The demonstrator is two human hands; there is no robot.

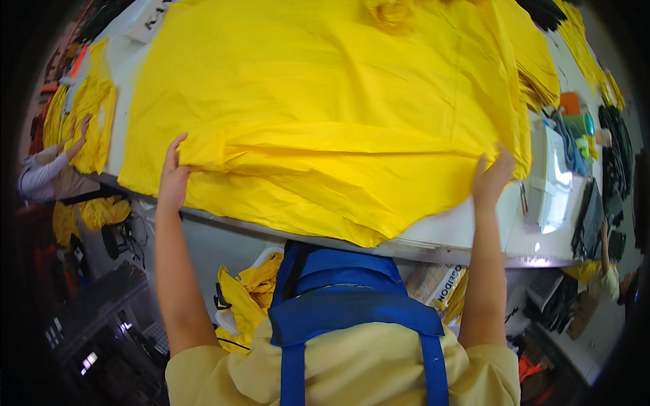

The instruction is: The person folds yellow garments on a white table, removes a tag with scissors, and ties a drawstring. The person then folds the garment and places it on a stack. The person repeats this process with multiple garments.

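A large yellow garment of smooth, coated-looking fabric (315, 91) lies spread over the white table before me. My left hand (175, 175) pinches a raised fold near its left front side, thumb and fingers closed over the cloth. At the right, my right hand (492, 175) is at the other end of this fold; it is blurred, and its grip on the fabric cannot be made out. Between my hands the fold runs across as a long crease. The front part of the cloth droops to the table edge.
Folded yellow fabric (538, 61) is stacked at the back right. Beyond my right hand are a glossy white box (548, 177) and a green roll (579, 123). A co-worker (51, 170) handles yellow cloth at far left. Below the table edge sits a bin of yellow fabric (244, 299).
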